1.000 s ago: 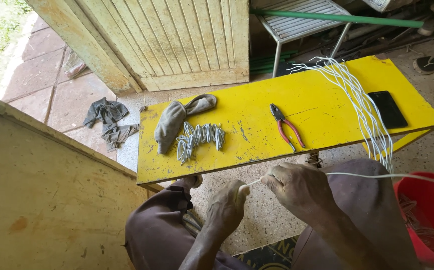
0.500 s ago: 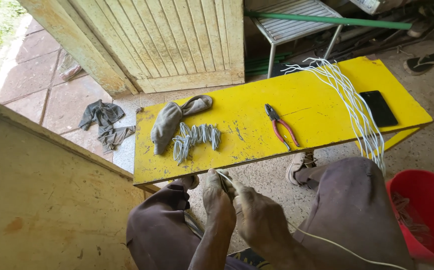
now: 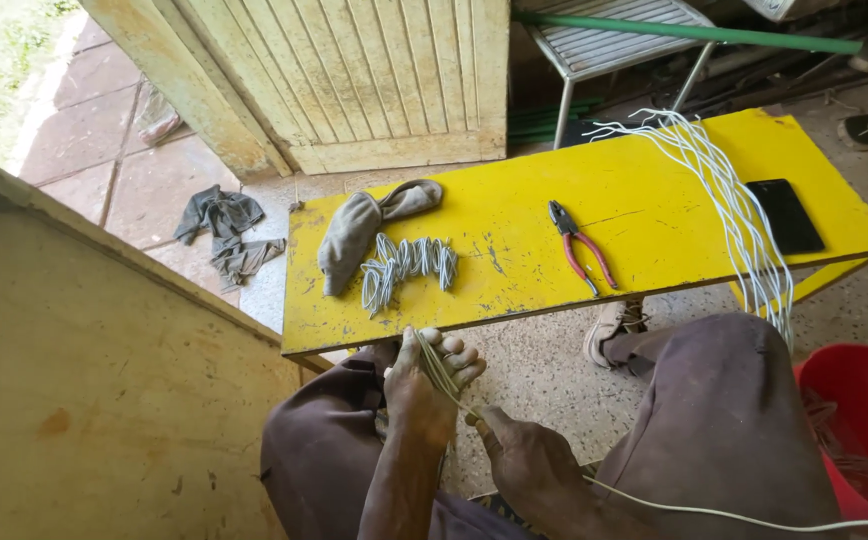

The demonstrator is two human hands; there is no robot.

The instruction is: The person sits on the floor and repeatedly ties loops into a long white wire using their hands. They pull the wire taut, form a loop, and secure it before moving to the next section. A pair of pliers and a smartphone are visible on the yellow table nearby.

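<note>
Head view, steeply down over yellow bench

Materials around my hands

The wire in my left hand is smooth, white, plastic-coated. My bench is painted yellow, matt, scratched and chipped. The pliers are dark metal with red plastic grips; the grey cloth looks soft.

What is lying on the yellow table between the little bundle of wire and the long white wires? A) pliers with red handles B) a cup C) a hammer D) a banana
A: pliers with red handles lie on the yellow table, with the wound wire bundle to one side and the long white wires to the other.
</note>
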